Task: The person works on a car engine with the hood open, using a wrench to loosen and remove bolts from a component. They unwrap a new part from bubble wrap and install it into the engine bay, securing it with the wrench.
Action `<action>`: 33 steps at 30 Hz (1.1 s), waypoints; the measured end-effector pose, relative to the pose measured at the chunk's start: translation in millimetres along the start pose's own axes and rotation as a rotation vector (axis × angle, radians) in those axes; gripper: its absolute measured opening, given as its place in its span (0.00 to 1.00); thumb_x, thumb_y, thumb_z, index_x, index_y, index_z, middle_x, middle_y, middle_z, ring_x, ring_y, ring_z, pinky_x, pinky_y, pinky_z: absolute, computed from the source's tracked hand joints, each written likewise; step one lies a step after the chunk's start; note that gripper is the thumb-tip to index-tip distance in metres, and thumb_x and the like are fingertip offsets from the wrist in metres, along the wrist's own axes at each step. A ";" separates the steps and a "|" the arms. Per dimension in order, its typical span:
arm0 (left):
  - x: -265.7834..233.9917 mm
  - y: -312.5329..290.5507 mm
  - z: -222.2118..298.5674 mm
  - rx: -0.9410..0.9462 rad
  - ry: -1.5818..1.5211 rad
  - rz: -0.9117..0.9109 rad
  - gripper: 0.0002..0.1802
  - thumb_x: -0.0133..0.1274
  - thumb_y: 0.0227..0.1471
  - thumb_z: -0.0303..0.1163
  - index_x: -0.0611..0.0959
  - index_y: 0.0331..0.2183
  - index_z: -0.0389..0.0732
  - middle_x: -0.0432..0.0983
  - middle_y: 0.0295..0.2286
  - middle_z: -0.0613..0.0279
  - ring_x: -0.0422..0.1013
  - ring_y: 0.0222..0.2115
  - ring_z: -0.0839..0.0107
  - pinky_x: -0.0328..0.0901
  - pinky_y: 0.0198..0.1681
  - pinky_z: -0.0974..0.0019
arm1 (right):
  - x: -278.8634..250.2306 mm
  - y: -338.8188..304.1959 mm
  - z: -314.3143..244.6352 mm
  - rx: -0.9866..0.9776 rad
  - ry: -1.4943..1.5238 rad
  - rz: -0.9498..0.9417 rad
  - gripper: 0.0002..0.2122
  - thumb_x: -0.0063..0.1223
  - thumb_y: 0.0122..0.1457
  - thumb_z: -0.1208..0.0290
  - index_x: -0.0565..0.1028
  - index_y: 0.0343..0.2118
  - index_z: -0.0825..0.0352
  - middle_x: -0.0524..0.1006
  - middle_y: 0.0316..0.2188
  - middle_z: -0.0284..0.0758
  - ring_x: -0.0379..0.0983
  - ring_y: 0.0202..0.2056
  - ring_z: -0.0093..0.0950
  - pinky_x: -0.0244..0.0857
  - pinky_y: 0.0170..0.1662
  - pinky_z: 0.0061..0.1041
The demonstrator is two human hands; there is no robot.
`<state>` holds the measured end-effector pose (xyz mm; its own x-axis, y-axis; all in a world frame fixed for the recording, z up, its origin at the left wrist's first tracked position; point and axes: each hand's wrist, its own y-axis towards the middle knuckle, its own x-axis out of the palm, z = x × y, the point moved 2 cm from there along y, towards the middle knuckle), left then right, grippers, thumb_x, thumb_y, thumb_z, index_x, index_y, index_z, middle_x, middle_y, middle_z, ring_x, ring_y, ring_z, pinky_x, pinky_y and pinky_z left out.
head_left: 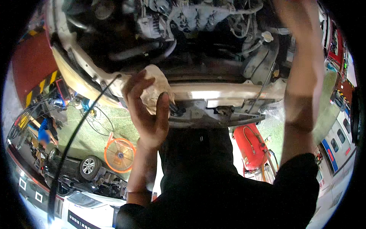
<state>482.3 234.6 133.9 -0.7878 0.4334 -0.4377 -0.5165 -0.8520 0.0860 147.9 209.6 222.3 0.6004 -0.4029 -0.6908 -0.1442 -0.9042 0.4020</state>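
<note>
An open car engine bay fills the top of the view, with the engine [200, 17], hoses and a pale front crossmember [202, 91]. My left hand [146, 114] is raised at the left part of this crossmember, its fingers curved and apart. Just beside and behind the fingers sits a crumpled beige piece [158, 82], which looks like cloth or paper; I cannot tell whether the hand touches it. My right arm [303, 76] reaches up along the right side of the bay. The right hand [293, 7] is blurred and cut off by the upper edge, so its fingers do not show.
A thin black rod or cable [76, 131] slants across the left. Below lie an orange round fan [120, 154] and a red tank [249, 147] with hoses. Further off are a dark car [68, 170], a white vehicle [341, 139] and a person in blue [45, 129].
</note>
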 end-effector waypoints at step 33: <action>27.6 -218.6 -108.0 0.209 0.607 -0.799 0.16 0.55 0.47 0.27 0.84 0.41 0.46 0.75 0.43 0.61 0.69 0.49 0.59 0.62 0.56 0.52 | 195.3 -365.3 -152.4 0.806 0.510 -0.456 0.14 0.55 0.62 0.74 0.75 0.51 0.62 0.75 0.46 0.46 0.71 0.48 0.47 0.67 0.52 0.42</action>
<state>609.7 401.1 6.4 0.0851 0.5810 -0.8094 -0.9100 -0.2856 -0.3006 437.8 482.9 32.1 0.9616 -0.0635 -0.2669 -0.1896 -0.8570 -0.4792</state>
